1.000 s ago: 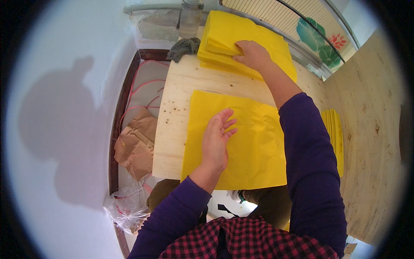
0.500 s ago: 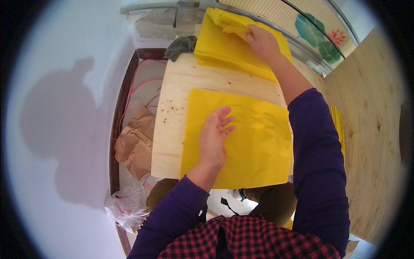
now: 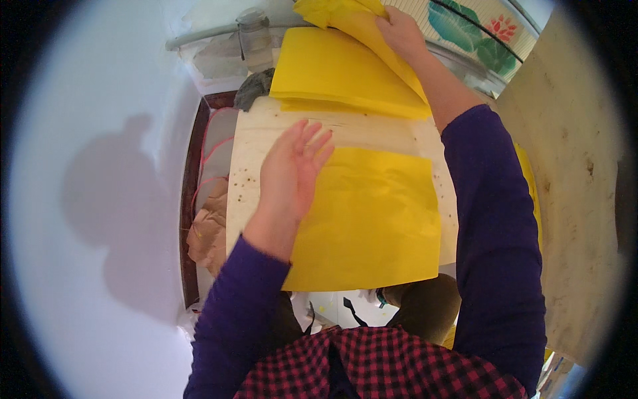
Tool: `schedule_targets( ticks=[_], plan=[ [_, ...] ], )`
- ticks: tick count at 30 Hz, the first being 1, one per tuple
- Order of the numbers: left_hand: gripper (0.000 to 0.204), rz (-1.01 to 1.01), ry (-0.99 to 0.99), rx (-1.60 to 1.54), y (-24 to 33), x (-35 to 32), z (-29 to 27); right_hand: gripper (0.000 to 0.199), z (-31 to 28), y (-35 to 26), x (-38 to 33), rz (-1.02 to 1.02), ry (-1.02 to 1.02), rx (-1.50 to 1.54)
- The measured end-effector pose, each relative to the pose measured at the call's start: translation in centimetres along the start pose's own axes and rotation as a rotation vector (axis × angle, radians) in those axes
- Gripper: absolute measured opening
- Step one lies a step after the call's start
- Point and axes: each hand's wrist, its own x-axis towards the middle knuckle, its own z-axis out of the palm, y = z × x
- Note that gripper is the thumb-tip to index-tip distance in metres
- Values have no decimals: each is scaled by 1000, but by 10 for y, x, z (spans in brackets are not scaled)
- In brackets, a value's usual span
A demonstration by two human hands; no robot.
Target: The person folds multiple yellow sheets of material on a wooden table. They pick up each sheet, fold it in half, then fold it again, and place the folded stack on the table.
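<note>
The left hand (image 3: 290, 174) lay open, fingers spread, at the left edge of a yellow paper sheet (image 3: 372, 219) on the pale wooden bench (image 3: 256, 133). Farther off, the right hand (image 3: 401, 31) gripped a lifted sheet (image 3: 362, 23) above the yellow stack (image 3: 332, 73).

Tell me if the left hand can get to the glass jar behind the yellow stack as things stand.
Probably yes. The left hand is open and holds nothing, hovering over the near yellow sheet. The glass jar stands at the far left, beside the yellow stack, with bare board between; the right hand works further right.
</note>
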Motion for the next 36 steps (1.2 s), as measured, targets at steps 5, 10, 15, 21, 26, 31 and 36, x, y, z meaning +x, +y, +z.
schedule_targets(
  ticks=[5, 10, 15, 21, 26, 31, 36],
  plan=[
    [53, -133, 220, -4, -1, 102, 8, 36, 15, 3, 1, -34, 85, 0],
    [56, -193, 325, 75, -17, 152, 1, 44, 17, -3, -6, 2, 78, 162],
    [46, -155, 325, 133, -23, 172, 11, 45, 7, -13, -20, -7, 37, 251],
    [31, -37, 376, 60, -28, 179, 17, 34, 17, -14, -17, 8, 154, 190],
    [25, 16, 330, 7, -31, 178, 24, 33, 18, -14, -20, 18, 152, 248],
    [20, 23, 296, -47, -24, 188, 41, 35, 9, -25, -28, 10, 146, 309],
    [16, -11, 336, 93, -16, 197, 50, 31, 5, -32, -35, -22, -57, 124]
  ],
)
